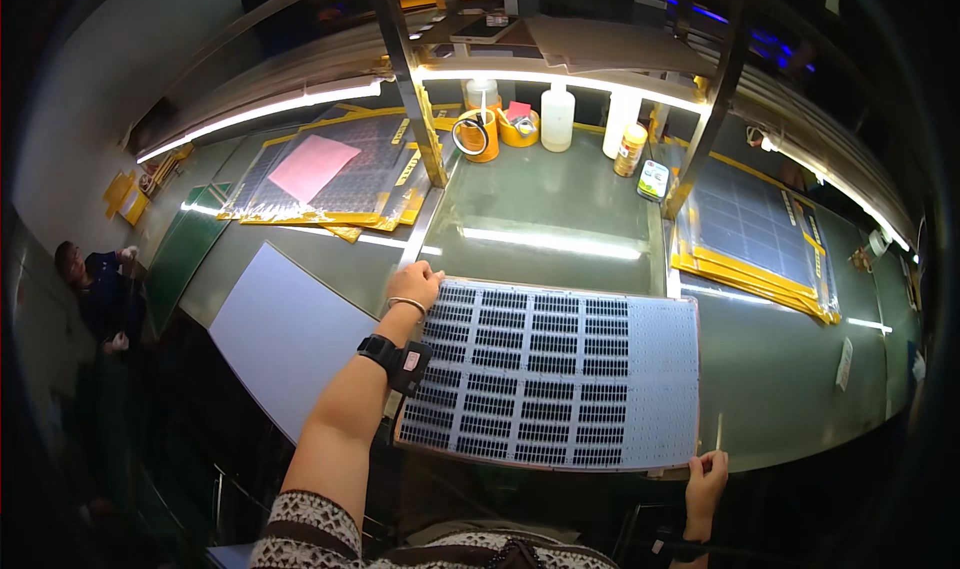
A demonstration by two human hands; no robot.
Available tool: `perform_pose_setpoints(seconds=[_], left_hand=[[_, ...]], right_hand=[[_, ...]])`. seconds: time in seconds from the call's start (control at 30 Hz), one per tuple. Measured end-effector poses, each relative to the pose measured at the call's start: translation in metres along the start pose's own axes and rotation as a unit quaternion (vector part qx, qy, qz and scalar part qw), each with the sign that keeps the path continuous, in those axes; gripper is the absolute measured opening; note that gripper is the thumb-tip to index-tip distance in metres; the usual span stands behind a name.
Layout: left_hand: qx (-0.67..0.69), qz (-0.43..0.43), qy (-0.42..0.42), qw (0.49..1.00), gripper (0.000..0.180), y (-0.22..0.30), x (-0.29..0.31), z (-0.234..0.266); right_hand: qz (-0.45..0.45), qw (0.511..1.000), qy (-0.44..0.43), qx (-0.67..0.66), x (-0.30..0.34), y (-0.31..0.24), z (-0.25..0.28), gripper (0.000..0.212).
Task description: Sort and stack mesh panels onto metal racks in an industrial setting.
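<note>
Green bench top [550, 209]: bears the slotted panel [530, 369], a pale sheet with four columns of dark slots, lying at the near edge in front of the person.
Left hand [414, 283]: at the panel's upper left corner, fingers curled; cannot tell whether they grip the edge.
Right hand [707, 463]: beside the lower right corner, thumb and fingers pinched on a thin pale stick [719, 429].
Translucent bottle [558, 119]: upright at the back, white-capped, something pale inside, level unclear.
Orange holder [488, 147]: cup-like, left of the bottle, a black-rimmed ring [457, 136] against its front.
Yellow-orange holder [519, 137]: between those two, a pink piece [519, 111] at its top.
Amber jar [629, 151]: right of the bottle, contents hidden.
Small white-and-green box [653, 181]: near the jar, contents hidden.
</note>
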State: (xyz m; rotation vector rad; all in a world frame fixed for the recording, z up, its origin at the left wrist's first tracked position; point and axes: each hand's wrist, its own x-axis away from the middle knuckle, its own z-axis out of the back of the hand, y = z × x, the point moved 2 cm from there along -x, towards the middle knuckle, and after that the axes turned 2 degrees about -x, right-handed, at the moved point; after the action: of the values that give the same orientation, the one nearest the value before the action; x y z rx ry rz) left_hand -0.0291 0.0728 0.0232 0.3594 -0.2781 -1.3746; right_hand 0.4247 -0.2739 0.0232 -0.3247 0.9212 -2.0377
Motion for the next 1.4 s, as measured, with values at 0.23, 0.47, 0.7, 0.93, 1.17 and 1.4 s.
perform_pose_setpoints(seconds=[0.23, 0.47, 0.7, 0.93, 1.17, 1.4], left_hand=[[-0.023, 0.051, -0.052, 0.997, 0.028, 0.011, -0.006, 0.0], [-0.036, 0.098, -0.073, 0.992, 0.029, 0.01, -0.011, -0.002], [-0.032, 0.099, -0.073, 0.992, 0.032, 0.017, -0.012, -0.008], [-0.124, -0.115, 0.128, 0.977, 0.026, 0.01, 0.022, -0.002], [-0.157, -0.216, 0.091, 0.959, 0.04, 0.011, 0.055, -0.022], [-0.149, -0.17, 0.036, 0.973, 0.051, 0.006, 0.061, -0.019]], right_hand=[[-0.024, 1.0, -0.009, 0.005, -0.001, 0.001, 0.001, 0.018], [-0.023, 1.0, -0.012, 0.01, -0.002, 0.002, -0.001, 0.018], [-0.048, 0.999, -0.015, 0.014, 0.0, -0.008, 0.006, 0.017], [0.285, 0.918, -0.087, 0.262, -0.054, -0.054, -0.007, 0.05], [0.346, 0.88, -0.093, 0.312, -0.184, -0.042, -0.067, 0.044], [0.377, 0.836, -0.075, 0.391, -0.206, -0.058, -0.098, 0.042]])
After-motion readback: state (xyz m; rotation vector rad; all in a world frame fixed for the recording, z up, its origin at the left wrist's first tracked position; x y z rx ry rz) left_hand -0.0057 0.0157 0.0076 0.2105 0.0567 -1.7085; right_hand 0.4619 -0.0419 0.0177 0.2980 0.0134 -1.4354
